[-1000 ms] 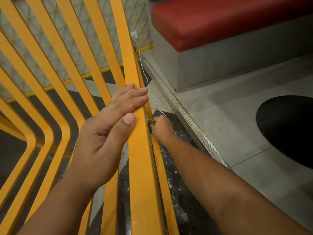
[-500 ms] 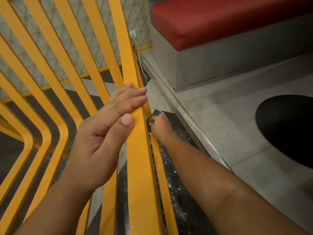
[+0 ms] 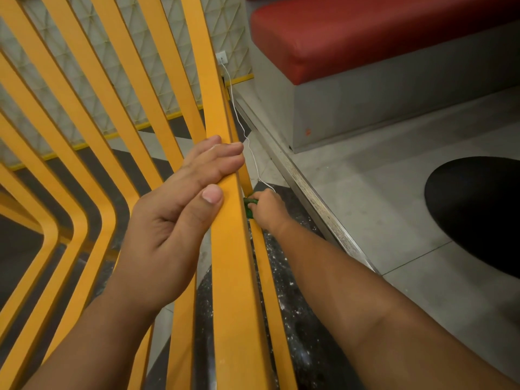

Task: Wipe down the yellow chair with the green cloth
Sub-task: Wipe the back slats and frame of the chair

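One yellow chair (image 3: 208,80), one green cloth (image 3: 250,208). Left hand (image 3: 180,220) clasps the chair's outer slat (image 3: 233,291); right hand (image 3: 268,209), behind that slat, curls round the cloth.

Green cloth (image 3: 250,207) mostly hidden by right hand (image 3: 267,209)
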`<state>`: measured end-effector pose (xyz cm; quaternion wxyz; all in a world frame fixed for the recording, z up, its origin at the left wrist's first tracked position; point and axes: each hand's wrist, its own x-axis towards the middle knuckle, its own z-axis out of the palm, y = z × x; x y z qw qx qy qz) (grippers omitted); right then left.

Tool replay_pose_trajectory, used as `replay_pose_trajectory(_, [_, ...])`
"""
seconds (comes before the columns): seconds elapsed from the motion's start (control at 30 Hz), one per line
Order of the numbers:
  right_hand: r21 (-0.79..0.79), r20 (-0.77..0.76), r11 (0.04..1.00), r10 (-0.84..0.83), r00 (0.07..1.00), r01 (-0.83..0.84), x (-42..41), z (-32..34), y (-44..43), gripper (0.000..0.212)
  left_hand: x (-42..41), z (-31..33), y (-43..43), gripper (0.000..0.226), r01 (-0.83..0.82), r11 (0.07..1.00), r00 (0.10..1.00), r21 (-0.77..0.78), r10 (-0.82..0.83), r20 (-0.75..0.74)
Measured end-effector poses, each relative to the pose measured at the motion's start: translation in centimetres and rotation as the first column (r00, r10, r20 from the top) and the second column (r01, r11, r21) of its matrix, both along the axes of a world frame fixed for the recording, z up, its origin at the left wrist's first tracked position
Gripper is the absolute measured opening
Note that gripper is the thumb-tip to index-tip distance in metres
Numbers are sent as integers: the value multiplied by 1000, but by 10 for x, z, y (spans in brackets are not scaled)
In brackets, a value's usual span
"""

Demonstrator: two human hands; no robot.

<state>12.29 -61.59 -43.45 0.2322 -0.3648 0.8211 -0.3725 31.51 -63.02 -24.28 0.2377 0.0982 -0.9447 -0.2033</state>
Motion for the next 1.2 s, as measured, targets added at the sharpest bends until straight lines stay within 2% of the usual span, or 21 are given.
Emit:
replay_pose_trajectory(0.03, [1, -1, 1000, 18, 1000, -18, 0, 0, 4, 28, -5, 9, 12, 51, 71, 997, 997, -9, -71, -40])
replay_pose_trajectory(0.07, [8, -5, 999, 43, 999, -42, 0, 0, 9, 28, -3, 16, 31, 46, 51, 997, 996, 55, -47, -74])
replay_pose_trajectory(0.1, [15, -6, 998, 69, 998, -69, 0, 1, 13, 28, 3, 19, 47, 42, 30, 982, 993, 186, -8, -121])
replay_pose_trajectory(0.17, [23, 2, 994, 111, 994, -111, -1, 1, 22, 29, 11, 19, 69, 40, 52, 960, 980, 274, 4, -199])
replay_pose_trajectory(0.27, [52, -32, 988, 145, 989, -143, -3, 2, 22, 30, 11, 21, 74, 40, 60, 961, 976, 268, 0, -218])
replay_pose_trajectory(0.47, [40, -5, 997, 61, 998, -60, -2, -1, 1, 30, 10, 19, 71, 40, 62, 953, 973, 297, 9, -230])
replay_pose_trajectory(0.7, [106, -98, 977, 193, 976, -182, -11, 2, 2, 33, 10, 20, 72, 40, 41, 948, 977, 315, 29, -213])
replay_pose_trajectory(0.87, [24, -6, 997, 77, 997, -77, -8, 2, -1, 31, 9, 19, 71, 39, 50, 948, 973, 314, 24, -227])
replay_pose_trajectory(1.2, [72, 65, 986, 147, 987, -152, 3, 3, 31, 33, 8, 20, 72, 41, 57, 940, 973, 336, 23, -229])
